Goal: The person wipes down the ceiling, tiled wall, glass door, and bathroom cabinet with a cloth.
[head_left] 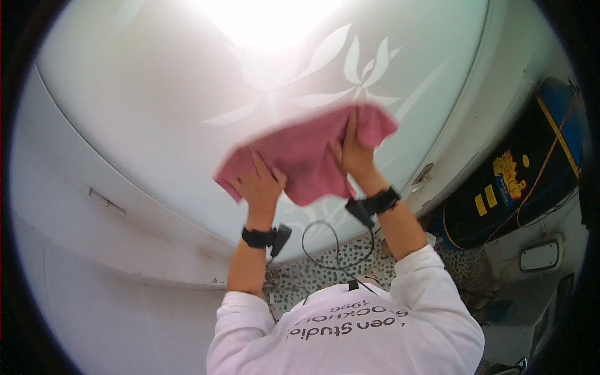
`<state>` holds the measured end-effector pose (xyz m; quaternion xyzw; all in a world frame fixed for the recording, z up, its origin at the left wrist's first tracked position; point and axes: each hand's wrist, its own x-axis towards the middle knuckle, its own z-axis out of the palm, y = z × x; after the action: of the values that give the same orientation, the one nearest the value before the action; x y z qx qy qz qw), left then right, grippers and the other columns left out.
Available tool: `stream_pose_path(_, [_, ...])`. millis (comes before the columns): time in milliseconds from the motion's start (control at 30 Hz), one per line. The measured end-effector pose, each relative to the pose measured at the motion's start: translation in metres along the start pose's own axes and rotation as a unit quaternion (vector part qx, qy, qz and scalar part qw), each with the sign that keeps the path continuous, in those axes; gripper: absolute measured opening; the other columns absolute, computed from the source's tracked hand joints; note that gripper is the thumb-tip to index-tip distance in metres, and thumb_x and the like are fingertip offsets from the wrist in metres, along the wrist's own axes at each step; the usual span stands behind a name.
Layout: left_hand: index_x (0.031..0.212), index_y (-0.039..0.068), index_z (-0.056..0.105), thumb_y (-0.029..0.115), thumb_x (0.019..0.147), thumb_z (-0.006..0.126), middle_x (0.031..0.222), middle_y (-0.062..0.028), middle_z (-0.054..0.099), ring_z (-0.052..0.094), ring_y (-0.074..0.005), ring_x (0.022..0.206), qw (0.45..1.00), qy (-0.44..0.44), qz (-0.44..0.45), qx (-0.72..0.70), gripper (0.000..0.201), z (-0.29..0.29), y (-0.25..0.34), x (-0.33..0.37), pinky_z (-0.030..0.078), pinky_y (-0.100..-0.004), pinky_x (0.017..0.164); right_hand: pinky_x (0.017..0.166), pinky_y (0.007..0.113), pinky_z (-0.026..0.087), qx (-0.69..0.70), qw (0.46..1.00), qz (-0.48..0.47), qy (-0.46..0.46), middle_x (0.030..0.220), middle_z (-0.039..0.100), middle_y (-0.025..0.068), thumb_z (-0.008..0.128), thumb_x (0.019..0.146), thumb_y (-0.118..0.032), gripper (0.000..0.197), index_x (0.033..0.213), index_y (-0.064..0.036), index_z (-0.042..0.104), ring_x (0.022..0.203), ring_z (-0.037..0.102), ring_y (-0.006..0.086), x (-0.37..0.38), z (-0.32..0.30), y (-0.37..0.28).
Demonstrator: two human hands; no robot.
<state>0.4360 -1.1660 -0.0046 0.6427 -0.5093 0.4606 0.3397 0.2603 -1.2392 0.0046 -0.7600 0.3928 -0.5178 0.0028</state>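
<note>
A pink cloth (306,153) is stretched between my two hands, its lower edge hanging in folds and its outline slightly blurred. My left hand (259,187) holds its left part, with fingers lying over the fabric. Higher up on the right side, my right hand (357,156) grips the cloth, bunching it near the corner. Behind the cloth is a frosted pale panel (169,112) with white leaf and flower shapes. I cannot tell whether the cloth touches it.
A black and blue cylindrical container (512,175) stands at the right, near a metal latch (422,178) on the frame. A small metal fitting (107,202) is at the left. Black wrist straps (258,237) trail a cable (337,265) above the speckled floor (290,281).
</note>
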Motion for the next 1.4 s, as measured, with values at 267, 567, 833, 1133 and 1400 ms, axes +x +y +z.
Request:
stream_pose_path(267, [0.097, 0.008, 0.053, 0.033, 0.064, 0.053, 0.093, -0.0082, 0.053, 0.048, -0.0243, 0.088, 0.957, -0.223, 0.135, -0.127, 0.041, 0.040, 0.038, -0.127, 0.033, -0.0424, 0.076, 0.075, 0.035, 0.036, 0.170, 0.956, 0.004, -0.241, 0.090, 0.048, 0.0102, 0.058, 0.066, -0.023, 0.032, 0.091, -0.0066, 0.048, 0.086, 0.046, 0.0286, -0.125, 0.023, 0.043])
stream_pose_path(567, [0.114, 0.001, 0.038, 0.028, 0.067, 0.044, 0.067, -0.0162, 0.051, 0.045, -0.0337, 0.059, 0.997, 0.039, 0.064, -0.004, 0.055, -0.027, 0.117, 0.131, 0.029, -0.0495, 0.077, 0.074, 0.037, 0.037, -0.031, 0.996, -0.032, 0.080, 0.094, 0.048, 0.0203, 0.052, 0.073, -0.030, 0.057, 0.117, -0.0025, 0.028, 0.086, 0.047, 0.0336, 0.076, -0.115, 0.046])
stream_pose_path(833, [0.114, 0.000, 0.036, 0.028, 0.065, 0.046, 0.069, -0.0173, 0.052, 0.045, -0.0335, 0.061, 0.999, 0.004, 0.031, 0.000, 0.058, -0.009, 0.188, 0.110, 0.030, -0.0493, 0.074, 0.082, 0.039, 0.035, -0.131, 0.983, -0.001, 0.128, 0.111, 0.039, 0.0243, 0.048, 0.075, -0.035, 0.069, 0.124, -0.0021, 0.013, 0.099, 0.042, 0.0349, 0.035, -0.107, 0.111])
stream_pose_path(1133, [0.107, 0.011, 0.047, 0.027, 0.065, 0.052, 0.076, -0.0089, 0.054, 0.050, -0.0219, 0.074, 0.945, -0.182, 0.218, -0.159, 0.045, 0.059, 0.226, -0.071, 0.034, -0.0423, 0.071, 0.068, 0.044, 0.039, -0.082, 0.993, 0.070, 0.049, 0.112, 0.036, 0.0264, 0.052, 0.070, -0.018, 0.068, 0.123, -0.0006, 0.015, 0.080, 0.050, 0.0379, -0.129, -0.052, 0.181])
stream_pose_path(1400, [0.122, -0.001, 0.021, 0.026, 0.068, 0.046, 0.082, -0.0237, 0.051, 0.045, -0.0381, 0.080, 0.990, -0.060, 0.053, -0.116, 0.065, -0.005, 0.284, 0.109, 0.018, -0.0561, 0.085, 0.075, 0.042, 0.033, -0.074, 0.964, 0.036, 0.253, 0.097, 0.042, 0.0267, 0.046, 0.075, -0.017, 0.058, 0.121, 0.0032, 0.018, 0.086, 0.042, 0.0390, 0.065, -0.187, 0.175])
